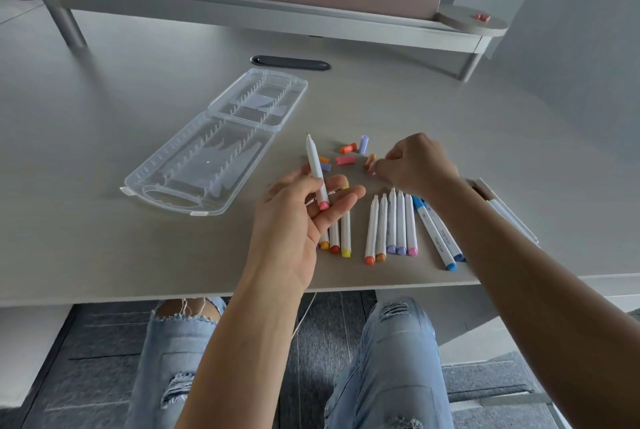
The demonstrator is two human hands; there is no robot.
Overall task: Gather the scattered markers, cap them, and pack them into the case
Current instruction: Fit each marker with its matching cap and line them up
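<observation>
My left hand (304,210) holds a white uncapped marker (316,168) with a pink end, its tip pointing up and away. My right hand (412,161) pinches a small pink cap (371,171) just above the desk among loose caps (348,148). Several uncapped white markers (391,226) lie in a row near the front edge, and others (341,236) lie partly under my left hand. Two blue markers (437,238) lie to the right. The clear plastic case (207,148) lies open and empty at the left.
The desk's front edge (207,293) runs just below the markers. A dark cable slot (290,63) sits behind the case, below a raised shelf (277,16). Another marker (505,210) lies partly behind my right forearm. My knees show below the desk.
</observation>
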